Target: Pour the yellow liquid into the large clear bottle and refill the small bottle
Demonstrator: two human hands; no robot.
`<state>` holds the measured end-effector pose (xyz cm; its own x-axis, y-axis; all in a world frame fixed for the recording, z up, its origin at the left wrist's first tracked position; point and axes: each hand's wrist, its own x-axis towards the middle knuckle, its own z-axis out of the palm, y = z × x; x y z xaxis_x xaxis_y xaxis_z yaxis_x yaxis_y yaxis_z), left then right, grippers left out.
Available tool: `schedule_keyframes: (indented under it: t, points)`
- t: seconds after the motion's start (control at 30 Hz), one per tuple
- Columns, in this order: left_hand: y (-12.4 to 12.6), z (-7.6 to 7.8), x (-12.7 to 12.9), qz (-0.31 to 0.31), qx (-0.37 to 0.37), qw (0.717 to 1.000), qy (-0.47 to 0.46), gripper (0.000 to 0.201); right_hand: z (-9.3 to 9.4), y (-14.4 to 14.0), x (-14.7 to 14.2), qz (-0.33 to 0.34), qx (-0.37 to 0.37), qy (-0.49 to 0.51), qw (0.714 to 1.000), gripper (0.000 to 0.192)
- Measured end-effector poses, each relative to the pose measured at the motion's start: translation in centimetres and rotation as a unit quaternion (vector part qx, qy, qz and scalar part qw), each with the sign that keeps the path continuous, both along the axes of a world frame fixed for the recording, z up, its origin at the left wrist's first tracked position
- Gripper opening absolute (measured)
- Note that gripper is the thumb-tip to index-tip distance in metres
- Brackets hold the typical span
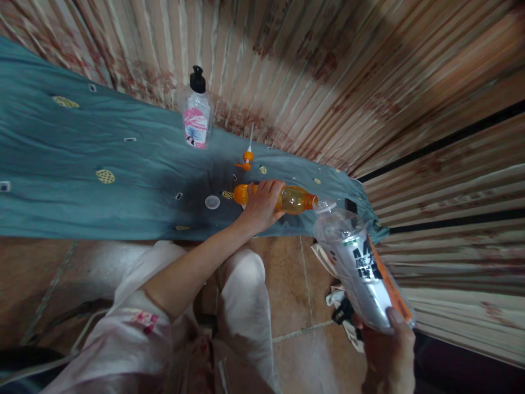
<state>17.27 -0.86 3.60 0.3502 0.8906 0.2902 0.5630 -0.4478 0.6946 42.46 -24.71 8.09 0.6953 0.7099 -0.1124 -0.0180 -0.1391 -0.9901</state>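
One orange bottle (293, 200) in the left hand (262, 207), one clear bottle (356, 268) in the right hand (389, 347), mouths close together.
Left to right: one pump bottle (197, 120) with a black top, upright on the blue-green cloth (139, 164) near the curtain (287, 60); one pale lid (212, 202), flat; one orange pump (246, 158), tube toward the curtain. The left hand wraps around the orange bottle, held sideways, neck to the right; the right hand grips the clear bottle near its base, tilted. Whether the mouths touch cannot be told.
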Motion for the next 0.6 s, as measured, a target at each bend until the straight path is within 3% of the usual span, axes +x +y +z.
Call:
schedule_keyframes:
  t: [0.3,0.6]
  points:
    - [0.09,-0.27,-0.01,-0.005,0.008,1.0,0.002,0.063,0.03,0.02,-0.02,0.013,-0.008,-0.009,1.0,0.065]
    - [0.11,-0.42,0.1,0.001,0.006,1.0,-0.013,0.063,0.37,0.25,-0.58,0.011,0.005,-0.023,1.0,0.059]
